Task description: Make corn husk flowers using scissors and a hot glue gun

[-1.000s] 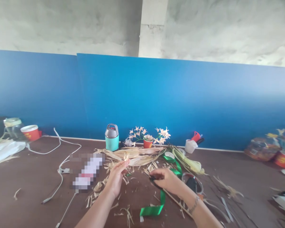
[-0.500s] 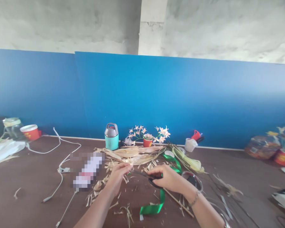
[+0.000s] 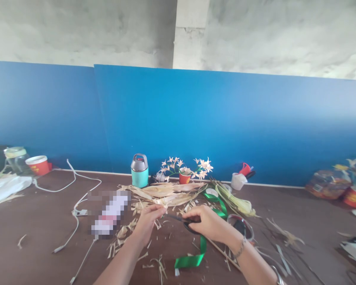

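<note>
Closed round the handles of dark scissors (image 3: pixel 190 227), my right hand (image 3: pixel 206 222) points the blades to the left. The blade tips reach close to the fingertips of my left hand (image 3: pixel 152 215). That hand is pinched on a small pale piece of corn husk (image 3: pixel 163 203), partly hidden by the fingers and blurred. Behind both hands lies a pile of dried corn husks (image 3: pixel 166 190). Narrow husk scraps (image 3: pixel 126 231) are scattered around my left wrist. A green ribbon (image 3: pixel 191 261) curls on the table below my right hand.
At the back stand a turquoise flask (image 3: pixel 139 174), a red cup (image 3: pixel 184 178) with husk flowers (image 3: pixel 202 168), and a white cup (image 3: pixel 238 181) holding tools. A pixelated object (image 3: pixel 111 213) and white cables (image 3: pixel 77 198) lie left. Greenish husks (image 3: pixel 234 200) lie right of the pile.
My right hand and the scissors have shifted very slightly left. My left hand keeps its pinch in nearly the same place.
</note>
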The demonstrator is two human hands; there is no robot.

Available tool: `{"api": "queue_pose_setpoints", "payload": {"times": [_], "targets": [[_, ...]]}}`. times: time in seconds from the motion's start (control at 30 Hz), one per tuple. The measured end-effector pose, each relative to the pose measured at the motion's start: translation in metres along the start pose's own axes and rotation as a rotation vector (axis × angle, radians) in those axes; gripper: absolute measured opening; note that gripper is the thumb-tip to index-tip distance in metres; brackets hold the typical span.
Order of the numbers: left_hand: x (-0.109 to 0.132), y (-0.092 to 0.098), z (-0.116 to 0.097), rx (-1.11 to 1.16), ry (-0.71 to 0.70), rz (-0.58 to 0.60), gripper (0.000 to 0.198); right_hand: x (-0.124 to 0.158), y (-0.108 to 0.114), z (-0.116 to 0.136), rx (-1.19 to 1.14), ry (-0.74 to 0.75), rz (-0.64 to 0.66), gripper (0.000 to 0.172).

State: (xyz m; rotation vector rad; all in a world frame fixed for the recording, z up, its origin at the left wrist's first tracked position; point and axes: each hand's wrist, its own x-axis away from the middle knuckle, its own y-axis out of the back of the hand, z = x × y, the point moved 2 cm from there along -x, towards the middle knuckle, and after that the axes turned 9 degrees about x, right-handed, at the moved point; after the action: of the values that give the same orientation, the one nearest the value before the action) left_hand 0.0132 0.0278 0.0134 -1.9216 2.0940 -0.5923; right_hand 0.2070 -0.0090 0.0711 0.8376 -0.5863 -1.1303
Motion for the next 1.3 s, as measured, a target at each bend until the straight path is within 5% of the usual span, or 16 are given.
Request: {"api": "queue_pose_setpoints", "payload": {"times": [0.33, 0.57, 0.83, 1.07, 1.2, 1.3], "targets": [[-0.012, 0.017, -0.011, -0.045, -0.117, -0.095, 0.023, 0.003, -0.005, -0.018, 0.230, -0.139, -0.057, 0.031], [-0.025, 0.040, -0.021, -0.743, -0.501, -0.237, 0.014, 0.003, -0.038, -0.043, 0.448, -0.313, -0.123, 0.027], [-0.024, 0.044, -0.015, -1.074, -0.478, -0.361, 0.012, 0.006, -0.045, -0.047, 0.469, -0.367, -0.168, 0.038], [-0.026, 0.051, -0.009, -1.298, -0.469, -0.290, 0.030, 0.006, -0.050, -0.052, 0.425, -0.342, -0.209, 0.040], [-0.023, 0.047, -0.013, -1.267, -0.645, -0.318, 0.035, 0.006, -0.052, -0.054, 0.449, -0.327, -0.214, 0.044], [-0.006, 0.026, -0.016, -1.166, -0.885, -0.291, 0.026, 0.006, -0.056, -0.058, 0.494, -0.324, -0.213, 0.046]]}}
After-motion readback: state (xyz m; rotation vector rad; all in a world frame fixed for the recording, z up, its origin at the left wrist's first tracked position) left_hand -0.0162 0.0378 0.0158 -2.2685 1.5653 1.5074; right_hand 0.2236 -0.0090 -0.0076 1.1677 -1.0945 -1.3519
